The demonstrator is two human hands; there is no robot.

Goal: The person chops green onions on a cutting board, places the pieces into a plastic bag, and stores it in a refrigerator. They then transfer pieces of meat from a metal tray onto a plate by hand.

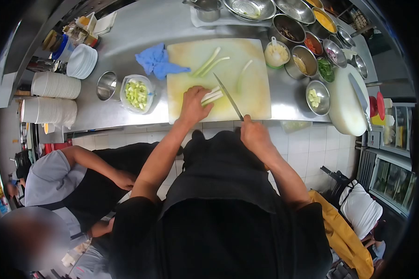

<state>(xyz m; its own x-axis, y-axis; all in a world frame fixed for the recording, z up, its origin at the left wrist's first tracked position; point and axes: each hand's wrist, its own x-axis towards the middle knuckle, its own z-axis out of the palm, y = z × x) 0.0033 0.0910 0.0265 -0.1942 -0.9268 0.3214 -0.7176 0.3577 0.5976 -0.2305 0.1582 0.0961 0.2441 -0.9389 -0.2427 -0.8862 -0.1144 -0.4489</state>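
My left hand (195,103) lies on the cutting board (186,52), its fingers curled over a small bundle of white spring onion stalks (213,96). My right hand (256,136), at the board's near edge, grips a knife (229,97) by its handle. The blade points away from me and slants left, just right of the bundle's ends. Farther up the board lie several longer green stalks (210,64). A pale stalk (243,76) rests apart, to the right. Beside the board at left, a clear tub (124,95) holds chopped green and white pieces.
A blue cloth (154,60) overlaps the board's left edge. Left of the tub stands a metal cup (108,86), with stacked white bowls (56,85) beyond. Several metal bowls fill the right side, near a second knife (358,95) on a white board (344,109). A co-worker (56,172) stands at left.
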